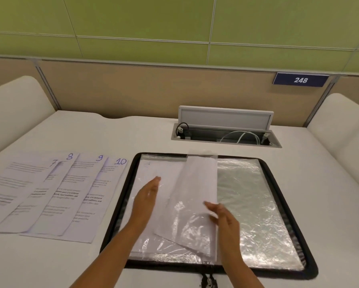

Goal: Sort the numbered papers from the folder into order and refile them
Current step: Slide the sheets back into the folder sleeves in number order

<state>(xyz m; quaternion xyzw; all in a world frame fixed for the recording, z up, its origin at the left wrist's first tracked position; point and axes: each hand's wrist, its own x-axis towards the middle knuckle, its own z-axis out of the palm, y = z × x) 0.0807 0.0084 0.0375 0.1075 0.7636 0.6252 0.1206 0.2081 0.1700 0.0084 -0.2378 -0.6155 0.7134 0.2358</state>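
Both hands (pixel 146 196) and forearms are bare, with no sleeves visible.

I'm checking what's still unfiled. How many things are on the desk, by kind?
Numbered papers fanned out at left, 7, 8, 9, 10: 4
Open black-edged folder: 1
Plastic sleeve being turned between the hands: 1
Total: 6

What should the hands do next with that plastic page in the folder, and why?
Probably lay the sleeve flat to the left. The right hand holds its edge mid-turn, the left hand hovers open over the left page, and papers 7 to 10 lie unfiled beside the folder.
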